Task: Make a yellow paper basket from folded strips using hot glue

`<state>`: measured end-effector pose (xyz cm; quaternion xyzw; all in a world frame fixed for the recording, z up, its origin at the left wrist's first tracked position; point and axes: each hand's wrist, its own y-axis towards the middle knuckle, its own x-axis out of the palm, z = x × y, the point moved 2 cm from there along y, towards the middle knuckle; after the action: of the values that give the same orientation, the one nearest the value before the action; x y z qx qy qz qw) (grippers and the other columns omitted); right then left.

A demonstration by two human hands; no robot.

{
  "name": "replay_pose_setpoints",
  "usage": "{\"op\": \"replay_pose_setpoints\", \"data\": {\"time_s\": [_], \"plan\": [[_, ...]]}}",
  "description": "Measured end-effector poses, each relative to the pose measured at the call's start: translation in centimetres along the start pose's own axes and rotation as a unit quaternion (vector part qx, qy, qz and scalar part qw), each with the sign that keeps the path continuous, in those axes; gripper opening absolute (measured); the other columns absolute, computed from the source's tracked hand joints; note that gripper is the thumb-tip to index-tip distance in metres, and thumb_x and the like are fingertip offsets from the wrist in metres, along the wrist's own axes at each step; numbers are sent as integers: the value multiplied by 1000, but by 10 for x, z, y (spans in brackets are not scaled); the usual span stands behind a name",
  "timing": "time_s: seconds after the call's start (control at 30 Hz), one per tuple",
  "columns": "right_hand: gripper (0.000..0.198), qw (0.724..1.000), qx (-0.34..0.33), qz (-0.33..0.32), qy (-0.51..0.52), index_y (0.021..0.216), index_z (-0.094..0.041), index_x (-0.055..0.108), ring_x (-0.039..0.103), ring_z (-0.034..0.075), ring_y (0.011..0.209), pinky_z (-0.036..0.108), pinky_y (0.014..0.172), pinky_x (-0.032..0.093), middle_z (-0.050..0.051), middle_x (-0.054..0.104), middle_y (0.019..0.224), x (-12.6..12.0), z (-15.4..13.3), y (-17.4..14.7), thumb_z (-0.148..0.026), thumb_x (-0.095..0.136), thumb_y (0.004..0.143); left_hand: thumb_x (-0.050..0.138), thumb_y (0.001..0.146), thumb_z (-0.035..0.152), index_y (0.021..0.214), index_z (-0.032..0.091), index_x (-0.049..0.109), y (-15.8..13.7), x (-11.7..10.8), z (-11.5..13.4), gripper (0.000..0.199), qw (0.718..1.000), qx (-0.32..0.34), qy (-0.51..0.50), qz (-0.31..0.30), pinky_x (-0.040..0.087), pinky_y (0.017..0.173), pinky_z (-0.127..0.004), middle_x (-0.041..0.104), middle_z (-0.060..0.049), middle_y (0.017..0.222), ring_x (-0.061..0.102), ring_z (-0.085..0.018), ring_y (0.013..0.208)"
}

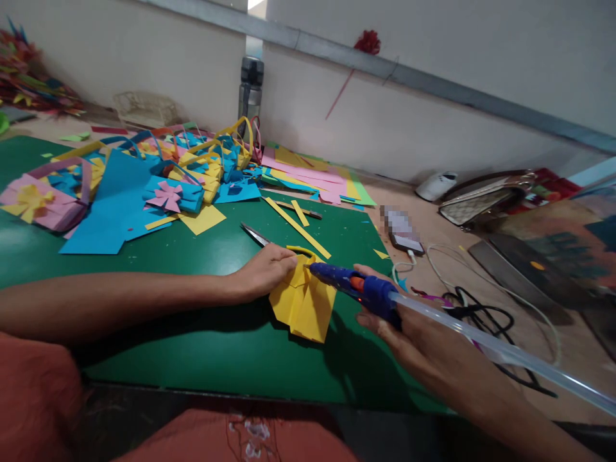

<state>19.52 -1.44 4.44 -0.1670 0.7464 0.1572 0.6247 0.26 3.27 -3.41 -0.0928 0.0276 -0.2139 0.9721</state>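
Note:
My left hand (264, 271) pinches the upper left edge of a folded yellow paper piece (308, 305) above the green mat. A blue hot glue gun (368, 292) is gripped in my right hand (418, 333), its nozzle at the top of the yellow paper. Whether the tip touches the paper I cannot tell. From the back of the gun a long clear glue stick (505, 350) reaches to the right edge of view. Scissors (253, 233) lie just beyond my left hand, their handles partly hidden. Narrow yellow paper strips (298, 228) lie behind the paper piece.
Several small paper baskets (52, 199) and blue sheets (113, 205) cover the back left of the green mat (202, 372). Coloured paper (312, 176) and a bottle (251, 93) stand farther back. On the right are a phone (403, 230), cables (486, 333) and a handbag (486, 199).

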Motion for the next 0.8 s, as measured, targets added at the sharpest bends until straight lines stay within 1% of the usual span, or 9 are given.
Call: {"op": "replay_pose_setpoints", "data": {"time_s": [0.07,0.17,0.33,0.43,0.6,0.67,0.8], "plan": [[48,1000,2,6,-24,130,-20,45,67,24,78,30,58,51,7,70,95,-1,0,2,-34,35,85,40,81,24,69,15,50,0,0,0,19,1000,1,10,6,31,50,-22,49,2,59,44,-9,50],[45,999,0,19,-46,126,-23,49,67,25,77,32,58,51,7,70,91,-2,1,5,-37,35,85,39,81,22,66,15,49,-1,-1,0,19,1000,8,19,4,31,49,-22,47,3,58,43,-8,50],[47,999,5,22,-39,126,-21,47,67,25,76,32,58,51,7,70,89,-2,1,7,-41,35,85,39,81,20,64,15,48,-1,-1,2,20,1000,6,22,2,31,48,-21,47,2,57,42,-8,49],[48,999,1,19,-26,129,-20,45,67,24,78,32,62,53,7,70,96,0,1,5,-37,34,86,40,81,21,68,14,51,-1,-1,3,19,1000,-1,15,4,31,49,-22,48,2,57,42,-8,50],[50,1000,-13,14,9,132,-16,43,64,24,97,33,74,54,9,64,114,4,1,3,-33,35,85,40,81,24,73,13,55,0,0,1,20,1000,-5,-7,-14,35,52,-23,54,-1,62,47,-10,52],[50,1000,-20,8,19,131,-16,44,63,25,99,35,76,54,9,64,115,5,0,1,-33,35,85,41,81,25,73,13,55,0,-1,0,20,1000,-1,-8,-11,35,52,-23,55,-1,62,47,-10,52],[51,999,-23,-10,24,133,-19,43,64,25,97,34,74,55,8,64,114,5,0,-1,-32,37,84,42,80,26,73,13,56,1,-1,-1,20,1000,-2,-12,-5,35,52,-24,56,-2,62,47,-10,51]]}}
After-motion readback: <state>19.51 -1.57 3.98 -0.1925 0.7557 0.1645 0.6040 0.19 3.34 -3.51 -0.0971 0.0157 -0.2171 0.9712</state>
